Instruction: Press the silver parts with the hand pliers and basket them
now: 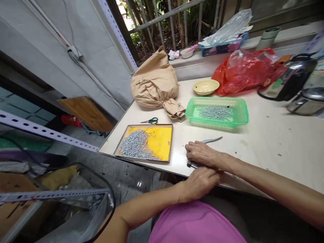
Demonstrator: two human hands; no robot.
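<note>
My right hand (204,153) rests on the table near its front edge, fingers curled down over a grey tool. One slim, tapering arm of this grey tool (212,139) sticks out beyond the knuckles. A dark metal part (192,164) shows below the fingers; whether it belongs to the same tool is hidden. Just in front of the table edge, my left hand (201,184) is closed, close under the right wrist, and its fingertips are out of sight. Left of the hands, small silvery metal pins (135,145) lie heaped in a shallow tray with a yellow bottom (162,141).
Behind the hands stands a green plastic basket (215,123) holding more metal pins. Green-handled scissors (152,120) lie behind the tray. Farther back are a brown paper bundle (154,81), a yellow bowl (206,87), a red plastic bag (243,74) and a kettle (288,79).
</note>
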